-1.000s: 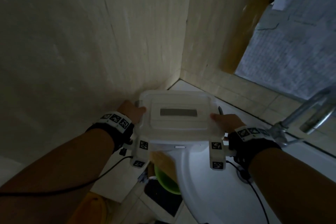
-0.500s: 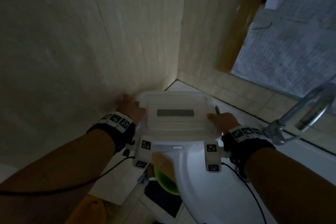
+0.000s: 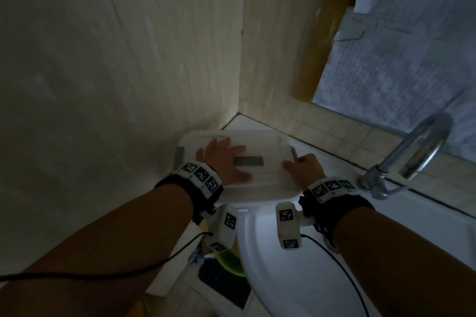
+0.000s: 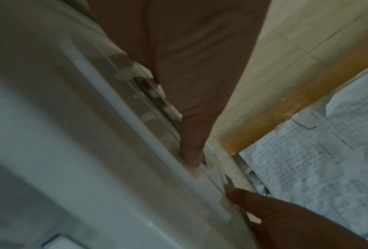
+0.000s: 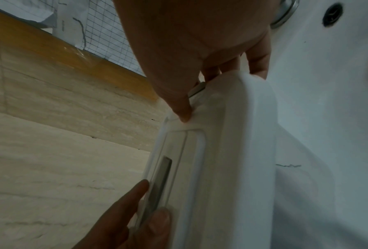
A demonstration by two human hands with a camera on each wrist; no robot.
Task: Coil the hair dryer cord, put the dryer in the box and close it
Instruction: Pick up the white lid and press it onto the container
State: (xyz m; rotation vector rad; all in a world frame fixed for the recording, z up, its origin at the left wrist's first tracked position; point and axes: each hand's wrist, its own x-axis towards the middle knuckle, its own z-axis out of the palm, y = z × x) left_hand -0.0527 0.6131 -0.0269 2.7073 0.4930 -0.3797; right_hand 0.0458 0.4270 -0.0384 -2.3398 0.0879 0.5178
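A translucent plastic box [image 3: 268, 141] with its lid on stands in the corner of the white counter. A grey label [image 3: 248, 161] sits in the middle of the lid. My left hand [image 3: 221, 159] lies flat on the lid with fingers spread, pressing down; the left wrist view shows its thumb [image 4: 191, 151] on the lid [image 4: 136, 134]. My right hand [image 3: 304, 170] grips the box's right edge. In the right wrist view its thumb [image 5: 183, 114] presses the lid rim while the fingers [image 5: 257, 59] curl round the side. The hair dryer and cord are not visible.
Tiled walls close in behind and left of the box. A chrome faucet [image 3: 412, 154] rises at the right over the white sink basin [image 3: 283, 278]. A grey latch [image 3: 179, 154] sticks out at the box's left side. A green object [image 3: 229, 262] sits below the counter edge.
My left hand has left the box's left side and now lies flat on top of the lid. My right hand stays at the right edge.
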